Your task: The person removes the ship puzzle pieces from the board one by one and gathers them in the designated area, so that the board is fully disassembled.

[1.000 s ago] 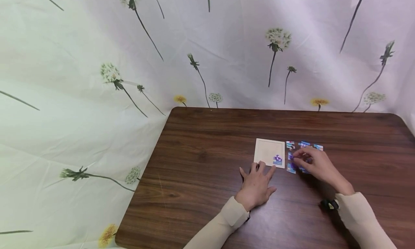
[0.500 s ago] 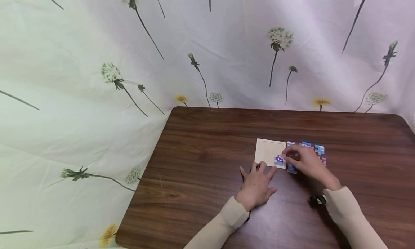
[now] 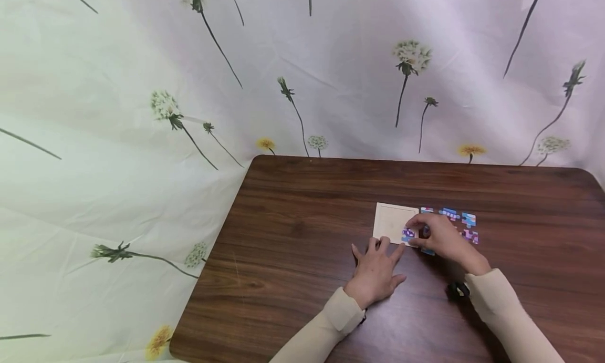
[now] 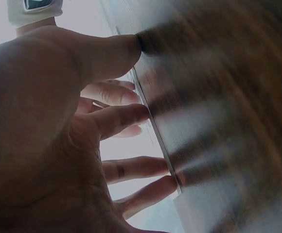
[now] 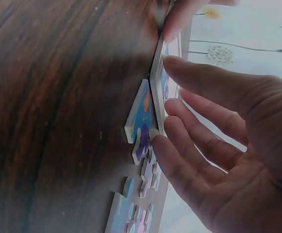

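Note:
A pale square puzzle tray (image 3: pixel 391 219) lies on the wooden table (image 3: pixel 302 221), with one purple piece (image 3: pixel 406 233) set in its near right corner. My left hand (image 3: pixel 375 266) rests flat on the table, fingers spread, fingertips against the tray's near edge (image 4: pixel 155 131). My right hand (image 3: pixel 437 239) reaches in from the right. Its straight fingers (image 5: pixel 180 121) touch the tray's right edge (image 5: pixel 156 82) beside that piece. A blue piece (image 5: pixel 141 109) lies on the table right against the tray, under the right hand. Whether a piece sits under the fingertips is hidden.
Several loose blue and purple pieces (image 3: pixel 460 221) lie right of the tray, and more show in the right wrist view (image 5: pixel 141 194). A flower-print cloth (image 3: pixel 189 90) hangs behind and left of the table. The table's left edge (image 3: pixel 212 252) is close to the left arm.
My right hand has moved left from the loose pieces to the tray's right edge. The left hand has stayed in place.

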A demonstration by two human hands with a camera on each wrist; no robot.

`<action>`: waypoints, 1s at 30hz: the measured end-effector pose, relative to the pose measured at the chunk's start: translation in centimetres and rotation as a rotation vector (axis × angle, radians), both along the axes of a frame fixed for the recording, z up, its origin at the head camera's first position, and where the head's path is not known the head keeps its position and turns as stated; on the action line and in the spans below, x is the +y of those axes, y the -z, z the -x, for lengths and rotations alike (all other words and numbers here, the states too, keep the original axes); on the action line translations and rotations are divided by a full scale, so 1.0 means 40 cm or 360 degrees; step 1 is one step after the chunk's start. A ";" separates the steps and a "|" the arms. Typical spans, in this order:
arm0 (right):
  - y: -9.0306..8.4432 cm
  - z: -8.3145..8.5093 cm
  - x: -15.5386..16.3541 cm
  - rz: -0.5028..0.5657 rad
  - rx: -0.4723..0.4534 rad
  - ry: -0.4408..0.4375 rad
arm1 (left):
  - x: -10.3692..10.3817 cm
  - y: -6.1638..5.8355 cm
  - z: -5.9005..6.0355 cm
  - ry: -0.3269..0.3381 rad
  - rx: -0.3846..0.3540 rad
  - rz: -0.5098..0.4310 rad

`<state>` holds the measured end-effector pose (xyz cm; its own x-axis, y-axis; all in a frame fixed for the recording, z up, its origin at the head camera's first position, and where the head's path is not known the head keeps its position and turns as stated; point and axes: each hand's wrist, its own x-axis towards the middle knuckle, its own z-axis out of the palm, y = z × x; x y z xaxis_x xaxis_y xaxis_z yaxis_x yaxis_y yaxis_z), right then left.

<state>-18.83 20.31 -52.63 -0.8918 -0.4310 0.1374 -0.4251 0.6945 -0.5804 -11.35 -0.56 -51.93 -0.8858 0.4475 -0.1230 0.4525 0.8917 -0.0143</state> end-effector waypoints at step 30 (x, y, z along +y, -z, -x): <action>-0.020 0.007 -0.022 -0.0114 -0.0041 0.0006 | -0.003 0.009 0.001 0.0020 0.0047 -0.0026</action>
